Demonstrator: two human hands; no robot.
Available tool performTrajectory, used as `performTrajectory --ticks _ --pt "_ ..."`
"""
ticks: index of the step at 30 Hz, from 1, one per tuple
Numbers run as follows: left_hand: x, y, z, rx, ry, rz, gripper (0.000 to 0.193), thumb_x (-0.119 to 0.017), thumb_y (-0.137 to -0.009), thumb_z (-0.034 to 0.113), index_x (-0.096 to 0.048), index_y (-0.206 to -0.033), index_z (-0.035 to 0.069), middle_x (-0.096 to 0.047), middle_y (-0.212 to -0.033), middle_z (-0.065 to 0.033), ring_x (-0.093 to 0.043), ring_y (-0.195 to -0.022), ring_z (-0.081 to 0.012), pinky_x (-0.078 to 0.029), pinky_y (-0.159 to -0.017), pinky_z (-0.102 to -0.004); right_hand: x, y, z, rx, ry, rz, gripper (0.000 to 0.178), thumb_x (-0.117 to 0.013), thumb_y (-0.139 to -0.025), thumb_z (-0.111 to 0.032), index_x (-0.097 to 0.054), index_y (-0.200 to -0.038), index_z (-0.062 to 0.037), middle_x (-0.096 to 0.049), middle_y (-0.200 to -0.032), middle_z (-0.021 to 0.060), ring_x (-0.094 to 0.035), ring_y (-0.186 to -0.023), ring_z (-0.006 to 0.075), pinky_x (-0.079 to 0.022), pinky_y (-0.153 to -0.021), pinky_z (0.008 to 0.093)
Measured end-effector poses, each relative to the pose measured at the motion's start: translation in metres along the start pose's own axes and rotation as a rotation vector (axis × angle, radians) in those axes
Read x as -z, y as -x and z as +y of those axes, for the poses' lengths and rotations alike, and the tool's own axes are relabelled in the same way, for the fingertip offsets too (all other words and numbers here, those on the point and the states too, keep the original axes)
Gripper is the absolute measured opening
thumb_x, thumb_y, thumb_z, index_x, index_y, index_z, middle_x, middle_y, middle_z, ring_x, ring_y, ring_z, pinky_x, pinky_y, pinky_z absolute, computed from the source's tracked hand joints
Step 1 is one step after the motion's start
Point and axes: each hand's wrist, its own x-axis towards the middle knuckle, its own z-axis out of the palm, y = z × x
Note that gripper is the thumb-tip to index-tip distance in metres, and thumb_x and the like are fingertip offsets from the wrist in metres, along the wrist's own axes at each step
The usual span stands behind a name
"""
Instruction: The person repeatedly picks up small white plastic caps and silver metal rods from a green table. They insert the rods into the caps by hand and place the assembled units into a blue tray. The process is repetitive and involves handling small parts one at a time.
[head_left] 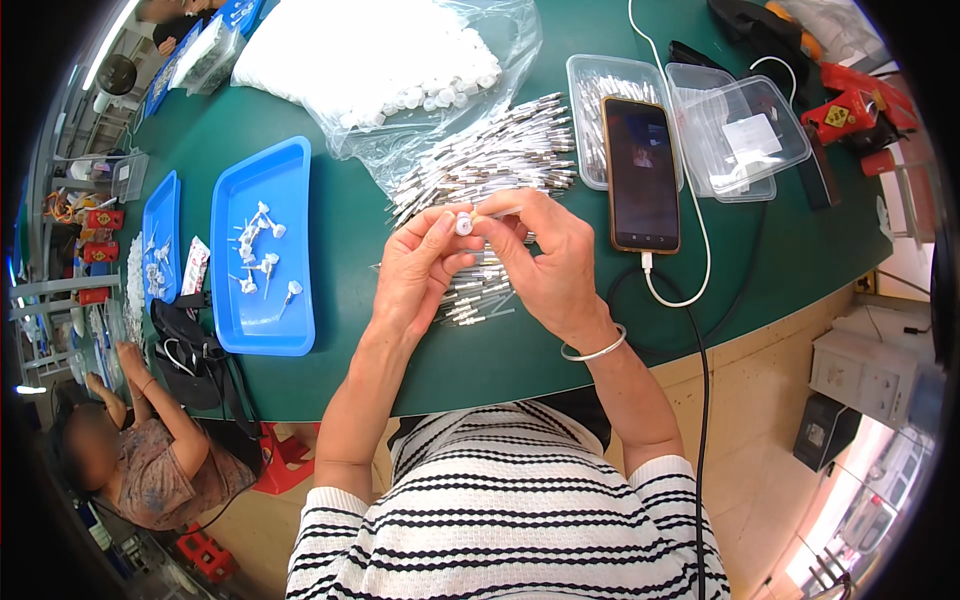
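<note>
Both my hands meet above the table, their fingertips closed around a small white round plastic cap (463,225). My left hand (415,265) pinches the cap from the left side. From the right, the thumb and forefinger of my right hand (545,250) close at the cap, by what may be a thin rod, mostly hidden by the fingers. Beneath and behind my hands spreads a heap of thin silvery-white rods (490,155). Beyond it, a clear plastic bag (350,140) holds a big pile of white caps (370,60).
At left, a blue tray (308,230) carries several cap-and-rod pieces, with a smaller blue tray (175,200) beside it. A phone (642,180) on a white cable leans over a clear box (590,70) of rods. Clear lids (750,130) lie farther right. A co-worker (150,450) sits at left.
</note>
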Motion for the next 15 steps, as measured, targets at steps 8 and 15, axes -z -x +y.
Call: performTrajectory --ticks 8,15 --pt "-0.0004 0.0001 -0.0001 -0.004 -0.001 0.010 0.024 -0.056 -0.095 0.017 -0.062 -0.109 -0.002 -0.067 -0.095 -0.0096 -0.067 -0.080 -0.0134 -0.057 -0.067 -0.0216 -0.0002 -0.0005 -0.0019 -0.026 0.006 0.017 0.009 -0.068 -0.082 -0.011 -0.065 -0.089 -0.0062 -0.064 -0.076 0.0068 -0.059 -0.064 0.0211 -0.046 -0.056 0.0308" --pt "0.0007 0.0000 0.0002 -0.003 -0.001 0.002 0.026 -0.057 -0.095 0.018 -0.062 -0.109 -0.002 -0.067 -0.095 -0.0106 -0.067 -0.080 -0.0138 -0.057 -0.068 -0.0219 -0.0003 -0.0008 -0.0003 0.003 0.011 0.026 0.009 -0.068 -0.082 -0.011 -0.064 -0.089 -0.0058 -0.063 -0.075 0.0071 -0.058 -0.061 0.0205 -0.045 -0.053 0.0305"
